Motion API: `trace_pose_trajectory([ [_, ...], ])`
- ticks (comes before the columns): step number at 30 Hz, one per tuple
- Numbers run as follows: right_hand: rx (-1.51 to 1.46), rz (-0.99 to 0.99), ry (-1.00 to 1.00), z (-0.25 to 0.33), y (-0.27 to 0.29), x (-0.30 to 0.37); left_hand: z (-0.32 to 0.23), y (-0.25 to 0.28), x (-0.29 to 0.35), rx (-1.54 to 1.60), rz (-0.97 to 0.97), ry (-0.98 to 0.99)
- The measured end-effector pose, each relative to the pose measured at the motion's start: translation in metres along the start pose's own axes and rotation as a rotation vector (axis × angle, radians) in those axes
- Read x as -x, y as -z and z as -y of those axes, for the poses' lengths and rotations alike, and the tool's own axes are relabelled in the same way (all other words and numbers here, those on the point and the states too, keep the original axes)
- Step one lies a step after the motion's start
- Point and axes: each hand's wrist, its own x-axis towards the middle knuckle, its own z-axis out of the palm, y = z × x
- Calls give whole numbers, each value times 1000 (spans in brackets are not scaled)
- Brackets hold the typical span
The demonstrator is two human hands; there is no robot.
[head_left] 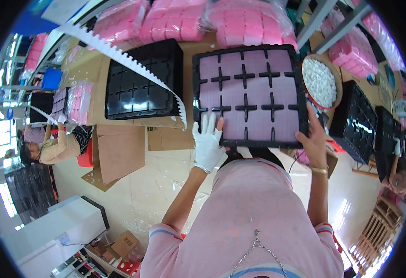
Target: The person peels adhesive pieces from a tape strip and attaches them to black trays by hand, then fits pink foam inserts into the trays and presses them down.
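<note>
Black tray [196,83], seemingly lilac squares [254,88]; white glove [207,141].

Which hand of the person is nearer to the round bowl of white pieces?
Right. The bare right hand grips the filled tray's right edge just below the bowl. The gloved left hand rests at the tray's lower left corner, far across.

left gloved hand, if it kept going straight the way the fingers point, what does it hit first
The left hand points up the picture, fingertips at the near edge of the black tray. Going straight on, it would probably slide first over the tray's lower-left pink pads, though depth is hard to judge.
</note>
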Motion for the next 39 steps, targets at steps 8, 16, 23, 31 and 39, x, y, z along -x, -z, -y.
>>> trace_pose_trajectory([
  [8,-739,599,183,190,-59,17,50,36,71,740,-837,561],
  [16,-426,482,190,85,-157,-92,214,13,202,1251,-1333,418],
  [23,7,215,284,18,-274,-197,303,20,58,1769,-1235,739],
  [31,188,325,642,15,-409,-215,290,-11,-29,918,-1257,1088],
  [39,575,465,699,-44,-403,-222,234,-29,-52,649,-1093,897],
])
